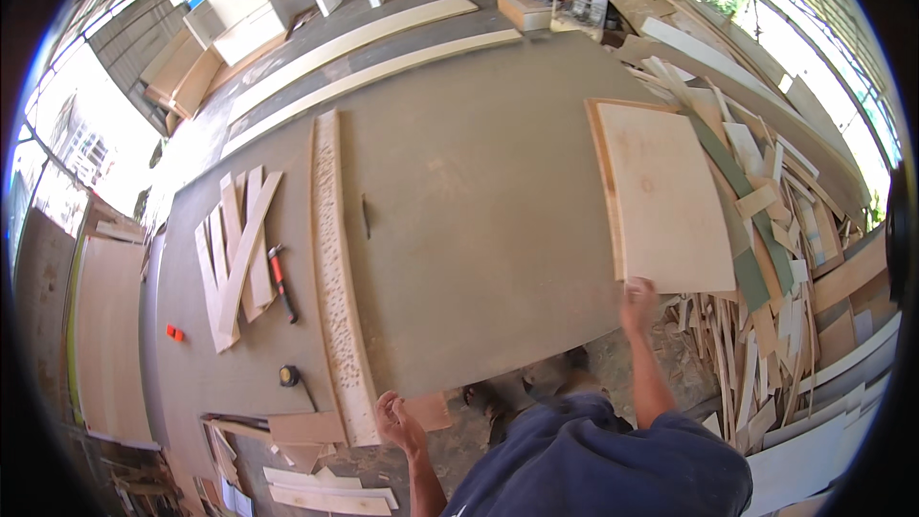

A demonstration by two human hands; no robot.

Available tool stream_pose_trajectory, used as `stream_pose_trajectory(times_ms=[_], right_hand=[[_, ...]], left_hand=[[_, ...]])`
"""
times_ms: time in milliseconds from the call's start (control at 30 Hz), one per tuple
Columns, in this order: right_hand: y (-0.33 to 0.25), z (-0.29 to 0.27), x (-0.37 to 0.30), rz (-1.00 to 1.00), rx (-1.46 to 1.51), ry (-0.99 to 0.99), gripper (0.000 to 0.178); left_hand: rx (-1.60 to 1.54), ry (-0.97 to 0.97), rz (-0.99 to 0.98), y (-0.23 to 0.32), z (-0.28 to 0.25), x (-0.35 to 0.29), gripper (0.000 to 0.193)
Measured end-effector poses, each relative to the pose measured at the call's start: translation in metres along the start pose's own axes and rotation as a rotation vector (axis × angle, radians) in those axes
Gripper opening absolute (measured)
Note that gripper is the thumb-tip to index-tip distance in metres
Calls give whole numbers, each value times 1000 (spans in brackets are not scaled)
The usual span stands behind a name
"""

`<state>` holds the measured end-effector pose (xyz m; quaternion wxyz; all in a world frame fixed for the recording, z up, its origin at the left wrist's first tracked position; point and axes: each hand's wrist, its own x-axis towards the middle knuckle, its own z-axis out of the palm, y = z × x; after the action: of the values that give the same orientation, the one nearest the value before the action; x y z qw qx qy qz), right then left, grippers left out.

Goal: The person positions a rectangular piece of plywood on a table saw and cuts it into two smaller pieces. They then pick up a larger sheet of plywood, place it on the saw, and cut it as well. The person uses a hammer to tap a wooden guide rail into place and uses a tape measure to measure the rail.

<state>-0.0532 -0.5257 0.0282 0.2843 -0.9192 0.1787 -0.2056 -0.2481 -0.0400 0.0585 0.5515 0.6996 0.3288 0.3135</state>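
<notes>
My right hand (638,306) is at the near left corner of a pale plywood panel (665,196) with a darker strip along its left edge. Its fingers are closed on that corner. My left hand (402,424) is beside the near end of a long, narrow wooden board (337,278) dotted with holes or marks. The left fingers are loosely bent and apart, with nothing visible in them. Both pieces lie on a large grey-brown tabletop (479,230). A thin dark pencil-like stick (366,215) lies right of the narrow board.
Left of the narrow board are several wood strips (239,249), a red-and-black hammer (283,282), a tape measure (289,376) and small orange pieces (174,332). A heap of offcuts (766,220) crowds the right side. Two long boards (373,77) lie beyond the tabletop's far edge.
</notes>
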Motion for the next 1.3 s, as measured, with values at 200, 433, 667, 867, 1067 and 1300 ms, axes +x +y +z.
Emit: stream_pose_trajectory(times_ms=[200,433,667,867,1067,1300], right_hand=[[145,-125,77,537,-492,61,61],[220,-140,147,587,-249,-201,88],[224,-120,181,510,-292,-72,97],[226,-128,202,414,-113,-92,98],[190,-106,227,453,-81,-203,94],[164,-104,196,482,-33,-190,91]], left_hand=[[96,-452,-14,54,161,-43,17],[337,-909,-108,60,392,-143,57],[290,-768,-172,45,499,-192,49],[117,-841,-436,38,499,-188,34],[160,-482,-353,49,492,-187,72],[142,-566,-442,80,446,-167,82]])
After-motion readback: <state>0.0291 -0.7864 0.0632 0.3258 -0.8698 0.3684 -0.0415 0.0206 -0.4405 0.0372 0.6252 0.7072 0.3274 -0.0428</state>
